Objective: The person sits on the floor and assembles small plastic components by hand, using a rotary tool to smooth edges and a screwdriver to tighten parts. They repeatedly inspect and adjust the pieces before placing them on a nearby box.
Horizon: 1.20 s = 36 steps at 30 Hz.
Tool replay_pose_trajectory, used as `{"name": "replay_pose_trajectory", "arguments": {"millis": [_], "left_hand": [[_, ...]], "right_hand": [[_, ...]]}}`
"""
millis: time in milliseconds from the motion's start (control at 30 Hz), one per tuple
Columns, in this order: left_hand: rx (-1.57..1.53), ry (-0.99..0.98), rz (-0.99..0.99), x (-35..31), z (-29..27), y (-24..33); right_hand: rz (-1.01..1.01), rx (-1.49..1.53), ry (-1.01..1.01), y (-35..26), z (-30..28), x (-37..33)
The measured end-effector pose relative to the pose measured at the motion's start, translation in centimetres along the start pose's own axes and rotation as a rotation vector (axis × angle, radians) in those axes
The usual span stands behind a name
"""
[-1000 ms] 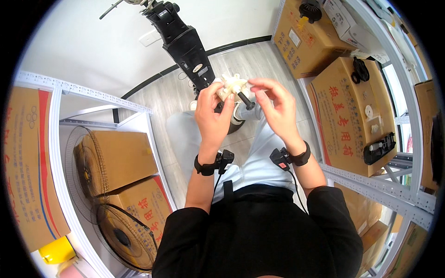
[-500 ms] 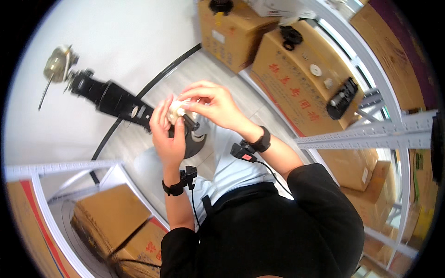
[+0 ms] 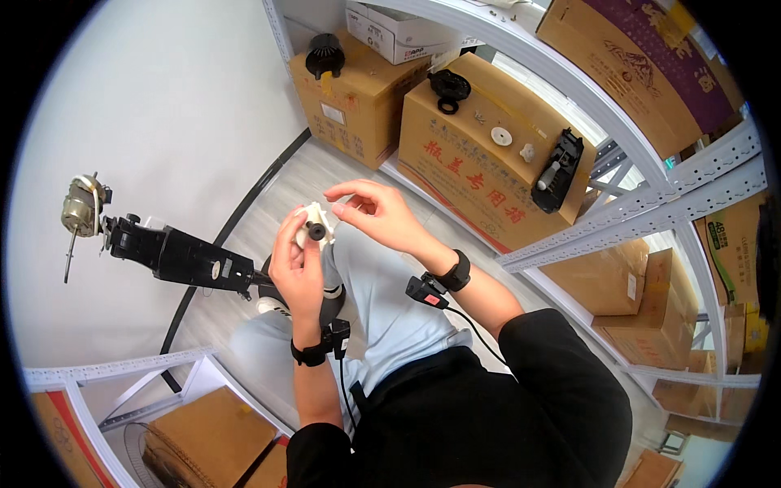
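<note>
My left hand grips a small white plastic part with a ragged edge, thumb on the near side and fingers along its left. A dark round shaft end sticks out of this part toward me. Just right of it, my right hand hovers with index finger and thumb apart, touching nothing that I can see. Left of my hands, a black fan-like stand leans outward, bearing a bare metal motor with a long thin shaft and pale wires at its far end.
Ahead on the right, a cardboard box carries a black round housing, a white disc, a small white piece and a long black cover. Another black vented part sits on the box behind. White shelving flanks me.
My right hand has come off the white part and drawn slightly right, fingers parting. My left hand keeps the part, its dark shaft end now turned toward me. The view has shifted.
</note>
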<state>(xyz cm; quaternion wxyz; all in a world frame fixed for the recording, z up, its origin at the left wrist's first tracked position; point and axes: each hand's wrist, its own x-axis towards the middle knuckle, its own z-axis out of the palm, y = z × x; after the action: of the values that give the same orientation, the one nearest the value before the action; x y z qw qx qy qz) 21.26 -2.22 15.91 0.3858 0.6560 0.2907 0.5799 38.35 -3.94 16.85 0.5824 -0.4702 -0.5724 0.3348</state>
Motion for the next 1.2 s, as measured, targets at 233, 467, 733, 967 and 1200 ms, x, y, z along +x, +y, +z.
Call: {"name": "replay_pose_trajectory", "arguments": {"millis": [233,467,733,967,1200], "left_hand": [[-0.025,0.041,-0.189,-0.3,-1.3,-0.3],[-0.076,-0.032,-0.261,-0.4,1.9,-0.8],[-0.090,-0.061,-0.316,-0.3,2.7,0.2],[-0.189,-0.006,-0.292,0.6,2.1,1.0],[-0.177,0.111,-0.182,0.3,-0.3,0.4]], "right_hand": [[0.080,-0.354,0.552,6.1,-13.6,0.0],[0.559,-1.254,0.907,12.9,-33.1,-7.3],[0.834,-1.188,0.861,15.8,-34.8,-7.3],[0.727,-0.990,1.064,19.5,-40.4,-9.7],[0.360,0.045,1.118,14.7,-36.1,-8.1]]}}
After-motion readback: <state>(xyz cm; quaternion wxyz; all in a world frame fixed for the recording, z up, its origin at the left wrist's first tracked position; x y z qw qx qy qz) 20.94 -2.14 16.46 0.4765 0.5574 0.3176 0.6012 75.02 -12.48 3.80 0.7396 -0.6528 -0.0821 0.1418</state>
